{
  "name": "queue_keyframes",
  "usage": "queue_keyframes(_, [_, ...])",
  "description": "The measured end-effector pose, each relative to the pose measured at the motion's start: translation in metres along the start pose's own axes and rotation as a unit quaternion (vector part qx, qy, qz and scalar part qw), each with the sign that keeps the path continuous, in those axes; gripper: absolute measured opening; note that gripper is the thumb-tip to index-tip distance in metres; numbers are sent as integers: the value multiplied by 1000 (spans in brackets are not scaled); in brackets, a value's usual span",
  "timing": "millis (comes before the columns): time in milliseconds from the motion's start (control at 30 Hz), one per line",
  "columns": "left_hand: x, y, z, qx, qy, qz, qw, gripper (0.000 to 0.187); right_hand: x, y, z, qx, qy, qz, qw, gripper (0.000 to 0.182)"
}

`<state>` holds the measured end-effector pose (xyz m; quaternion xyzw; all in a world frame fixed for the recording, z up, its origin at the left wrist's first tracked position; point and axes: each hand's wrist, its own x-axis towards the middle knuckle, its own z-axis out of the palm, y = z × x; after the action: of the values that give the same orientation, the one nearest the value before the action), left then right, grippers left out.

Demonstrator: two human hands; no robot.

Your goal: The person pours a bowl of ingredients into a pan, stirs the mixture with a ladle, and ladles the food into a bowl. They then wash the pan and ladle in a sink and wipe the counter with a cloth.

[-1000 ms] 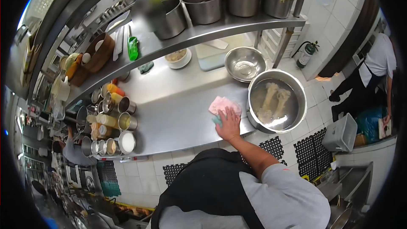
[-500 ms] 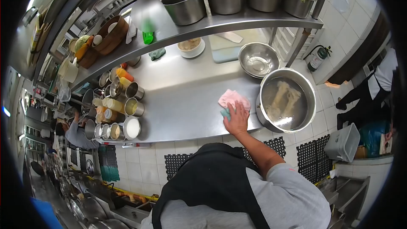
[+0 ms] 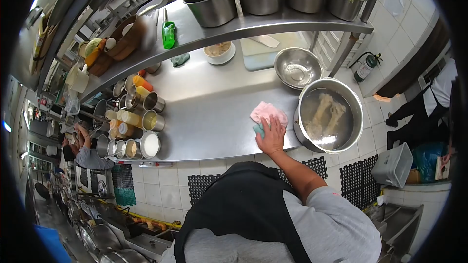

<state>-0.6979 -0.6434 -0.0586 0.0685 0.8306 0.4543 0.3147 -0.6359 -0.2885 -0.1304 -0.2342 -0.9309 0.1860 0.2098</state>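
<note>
My right hand (image 3: 272, 139) lies flat on a folded pink cloth (image 3: 265, 111) on the steel counter (image 3: 214, 117), with the fingers stretched out. Under the thumb side of that hand, a bit of teal cloth (image 3: 258, 129) shows. Just right of the hand stands a large steel pot (image 3: 358, 117) of cloudy liquid with big pale bones (image 3: 327, 114) in it. Behind the pot sits a steel bowl (image 3: 297, 70) with a shiny, bare-looking inside. My left hand is out of view.
Sauce bottles (image 3: 130, 119) and small steel containers (image 3: 151, 145) crowd the counter's left end. A white bowl (image 3: 219, 57), a green cloth (image 3: 180, 60) and cutting boards (image 3: 258, 58) lie at the back. An overhead shelf (image 3: 263, 25) carries deep pots (image 3: 209, 7). People stand at both sides.
My right hand and the cloths stay in nearly the same spot. At the far left, another person's arm has come up into clearer view.
</note>
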Motion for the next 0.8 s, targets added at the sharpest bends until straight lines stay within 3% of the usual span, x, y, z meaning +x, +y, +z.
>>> queue_keyframes(267, [22, 21, 5, 32, -16, 17, 999, 42, -3, 6, 10, -27, -14, 2, 1000, 77])
queue_keyframes(433, [49, 48, 16, 94, -40, 36, 994, 42, -10, 14, 16, 7, 15, -10, 1000, 79])
queue_keyframes(800, [80, 120, 68, 204, -69, 56, 975, 41, -1, 22, -6, 96, -28, -30, 995, 79])
